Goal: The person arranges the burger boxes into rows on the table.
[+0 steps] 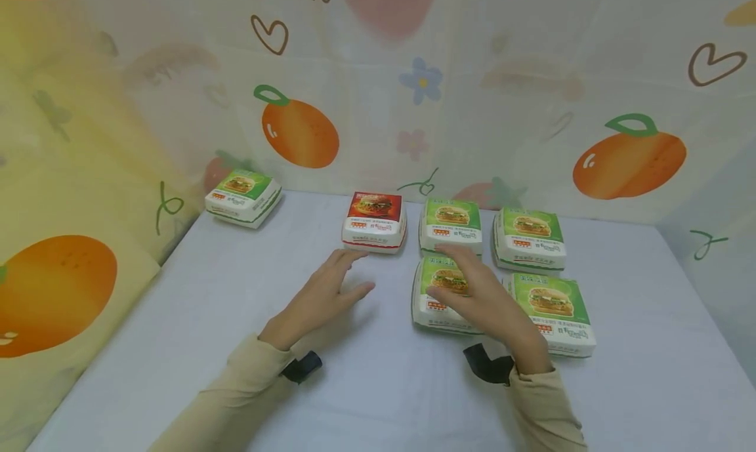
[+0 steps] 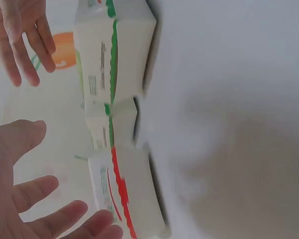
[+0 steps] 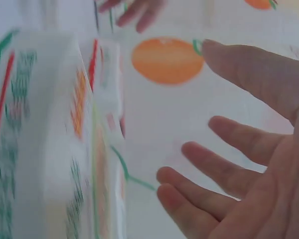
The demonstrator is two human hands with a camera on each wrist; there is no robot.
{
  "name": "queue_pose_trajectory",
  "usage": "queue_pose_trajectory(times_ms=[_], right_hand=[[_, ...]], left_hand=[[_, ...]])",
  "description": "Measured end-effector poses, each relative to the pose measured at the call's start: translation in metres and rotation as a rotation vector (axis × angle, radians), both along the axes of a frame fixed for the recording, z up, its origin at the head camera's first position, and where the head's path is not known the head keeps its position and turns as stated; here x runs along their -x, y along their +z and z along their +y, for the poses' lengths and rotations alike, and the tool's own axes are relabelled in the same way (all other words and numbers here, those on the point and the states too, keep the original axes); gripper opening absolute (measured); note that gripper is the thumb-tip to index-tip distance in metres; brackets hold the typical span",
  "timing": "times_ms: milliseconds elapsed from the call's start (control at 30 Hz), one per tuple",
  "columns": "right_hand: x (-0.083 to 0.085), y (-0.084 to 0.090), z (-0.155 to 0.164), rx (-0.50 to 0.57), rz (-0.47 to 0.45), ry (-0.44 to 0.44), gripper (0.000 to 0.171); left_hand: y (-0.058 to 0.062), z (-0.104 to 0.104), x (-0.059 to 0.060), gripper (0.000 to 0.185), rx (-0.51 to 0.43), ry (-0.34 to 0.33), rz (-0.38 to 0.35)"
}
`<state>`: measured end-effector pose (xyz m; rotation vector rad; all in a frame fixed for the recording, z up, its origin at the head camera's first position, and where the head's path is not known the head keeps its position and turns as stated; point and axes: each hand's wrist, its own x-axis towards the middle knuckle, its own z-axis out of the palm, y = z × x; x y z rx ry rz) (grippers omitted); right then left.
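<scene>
Several burger boxes stand on the table (image 1: pixel 177 321). One is a red-topped box (image 1: pixel 375 221), and a green-topped box (image 1: pixel 243 196) sits alone at the far left. My left hand (image 1: pixel 347 276) hovers open, fingers spread, just in front of the red-topped box and holds nothing. Fingers straight, my right hand (image 1: pixel 456 276) is open above the near-left green box (image 1: pixel 431 308) of a block of green boxes. The left wrist view shows the red-trimmed box (image 2: pixel 127 199) and a green-trimmed box (image 2: pixel 117 50) side-on beside my left hand (image 2: pixel 35 209). In the right wrist view my right hand (image 3: pixel 249 164) is empty beside a blurred box (image 3: pixel 40 139).
Other green boxes stand at the back middle (image 1: pixel 451 224), back right (image 1: pixel 529 239) and front right (image 1: pixel 555 314). A cloth printed with oranges (image 1: pixel 300 134) walls the table behind and on the left. Bare table surface lies in front of both hands.
</scene>
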<state>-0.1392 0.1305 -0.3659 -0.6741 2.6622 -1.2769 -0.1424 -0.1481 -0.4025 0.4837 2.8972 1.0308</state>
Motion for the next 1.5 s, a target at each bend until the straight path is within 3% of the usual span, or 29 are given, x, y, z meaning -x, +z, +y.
queue_pose_trajectory(times_ms=[433,667,933,1267,1500], right_hand=[[0.016,-0.005,-0.069,0.045,-0.037,0.082,0.068],[0.021,-0.013,-0.107,0.075,-0.051,0.109,0.069],[0.028,-0.01,-0.135,0.064,-0.041,0.136,0.07],[0.041,-0.016,-0.161,0.074,-0.051,0.152,0.068],[0.048,-0.022,-0.177,0.074,-0.04,0.155,0.067]], left_hand=[[0.01,-0.056,0.012,0.059,0.067,0.112,0.055],[0.01,-0.082,0.02,0.058,0.088,0.109,0.116],[0.011,-0.111,0.033,0.055,0.094,0.143,0.211],[0.012,-0.138,0.045,0.058,0.135,0.221,0.159],[0.01,-0.161,0.061,0.057,0.177,0.282,0.208]])
